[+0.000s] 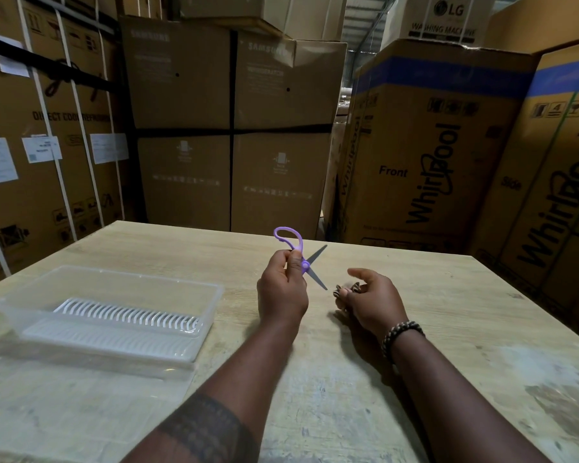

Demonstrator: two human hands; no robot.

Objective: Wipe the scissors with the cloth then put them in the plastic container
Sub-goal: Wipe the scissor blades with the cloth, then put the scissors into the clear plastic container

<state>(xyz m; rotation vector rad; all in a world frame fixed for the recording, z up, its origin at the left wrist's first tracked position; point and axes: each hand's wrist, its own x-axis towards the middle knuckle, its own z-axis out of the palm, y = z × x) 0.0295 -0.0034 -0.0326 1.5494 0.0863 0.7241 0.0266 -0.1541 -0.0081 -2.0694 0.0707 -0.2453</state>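
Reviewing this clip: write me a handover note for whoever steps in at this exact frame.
Left hand: grips the purple scissors near the pivot, raised above the table, blades spread open.
Right hand: on the table, fingers loosely curled, holding nothing that shows.
Plastic container: open, on the table to the left, with a white slotted insert inside.
Cloth: not in view.
Done: scissors picked up; whether they are wiped cannot be told.
Left: find the cloth, wipe if needed, put the scissors in the container.
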